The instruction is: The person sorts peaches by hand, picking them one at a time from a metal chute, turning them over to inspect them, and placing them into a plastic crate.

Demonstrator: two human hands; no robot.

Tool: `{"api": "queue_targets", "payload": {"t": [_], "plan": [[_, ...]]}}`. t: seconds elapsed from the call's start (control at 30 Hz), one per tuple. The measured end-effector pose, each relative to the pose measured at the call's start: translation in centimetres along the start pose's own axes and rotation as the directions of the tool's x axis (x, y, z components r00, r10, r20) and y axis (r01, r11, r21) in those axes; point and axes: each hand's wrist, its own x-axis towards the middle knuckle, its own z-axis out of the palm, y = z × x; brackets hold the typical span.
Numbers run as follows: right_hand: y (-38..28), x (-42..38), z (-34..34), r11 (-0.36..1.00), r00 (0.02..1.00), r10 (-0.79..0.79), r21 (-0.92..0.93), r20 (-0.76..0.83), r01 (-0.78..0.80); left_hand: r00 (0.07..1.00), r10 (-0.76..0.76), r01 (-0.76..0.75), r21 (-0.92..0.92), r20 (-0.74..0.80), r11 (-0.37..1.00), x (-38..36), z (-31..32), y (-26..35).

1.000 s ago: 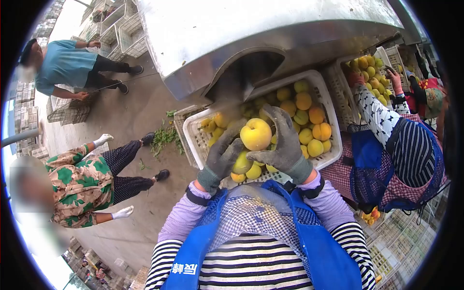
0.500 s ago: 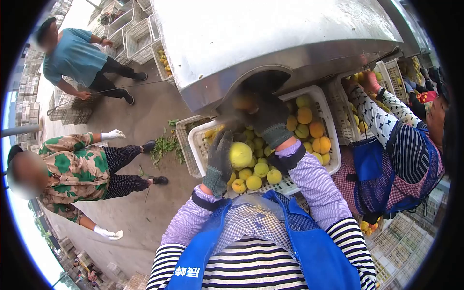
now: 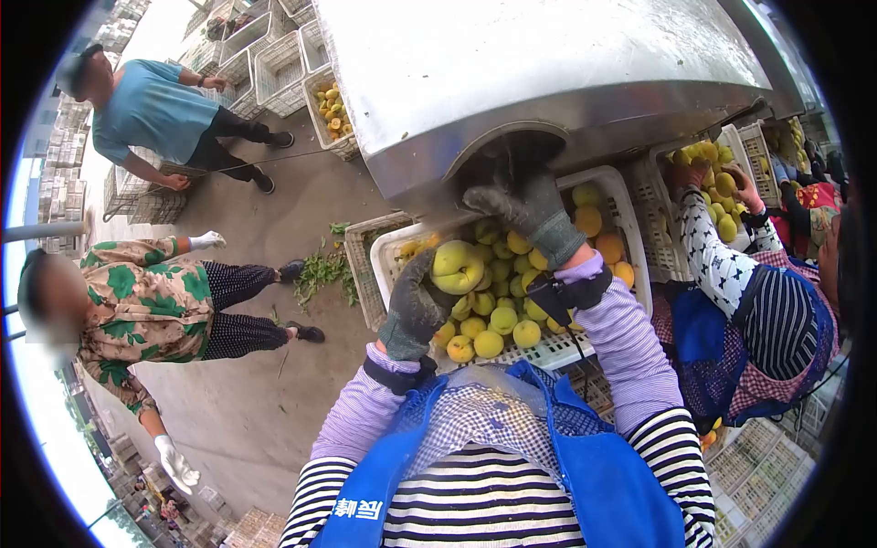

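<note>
My left hand (image 3: 411, 310), in a dark work glove, grips a large yellow-green peach (image 3: 458, 267) above the left part of a white plastic crate (image 3: 551, 355). In the crate lie several smaller green, yellow and orange peaches (image 3: 502, 320). My right hand (image 3: 530, 205), gloved too, reaches up to the dark round opening (image 3: 516, 146) in the side of a metal machine (image 3: 548, 55). Its thumb stands apart, pointing left, and no fruit shows in it. The fingertips are partly lost in the opening's shadow.
A co-worker (image 3: 749, 283) at right holds yellow fruit over another crate (image 3: 653, 196). Two people stand at left, one in a blue shirt (image 3: 155, 110), one in a floral jacket (image 3: 137, 292). Leaves (image 3: 327, 274) litter the floor beside an outer crate (image 3: 359, 242). Crates (image 3: 279, 68) stand behind.
The blurred fruit at my right hand is gone from sight, and that hand's thumb now spreads left. The peach in my left hand has turned and risen slightly. The co-worker at right has lifted fruit.
</note>
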Motion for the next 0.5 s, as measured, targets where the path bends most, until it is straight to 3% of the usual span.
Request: {"api": "queue_targets", "payload": {"t": [0.03,0.1,0.2,0.33,0.4,0.5], "plan": [[-1.3,-2.7,0.1,0.991,1.000,-0.018,0.135,-0.004,0.018,0.999,-0.049,0.046,-0.166,-0.010,0.985,0.0,0.4,-0.3],[0.4,-6.9,1.9,0.927,0.965,-0.263,-0.276,-0.003,0.252,0.995,-0.081,0.099,-0.424,0.059,0.900,0.0,0.8,-0.6],[1.2,-10.2,3.8,0.908,0.956,-0.290,-0.328,-0.043,0.260,0.972,-0.140,0.213,-0.459,0.188,0.863,-0.2,1.8,-0.9],[1.1,-10.8,2.2,0.914,0.992,-0.104,-0.399,-0.070,0.068,0.997,-0.020,0.034,-0.190,0.077,0.981,0.1,5.4,-1.0],[1.3,-11.0,1.5,0.897,0.988,-0.083,-0.442,-0.129,0.018,0.994,-0.036,0.041,0.043,-0.102,0.998,0.6,7.5,-0.5],[1.5,-10.8,-0.1,0.981,0.984,-0.101,-0.181,-0.150,0.073,0.993,0.121,-0.121,0.237,0.014,0.964,0.7,7.6,-1.7]]}}
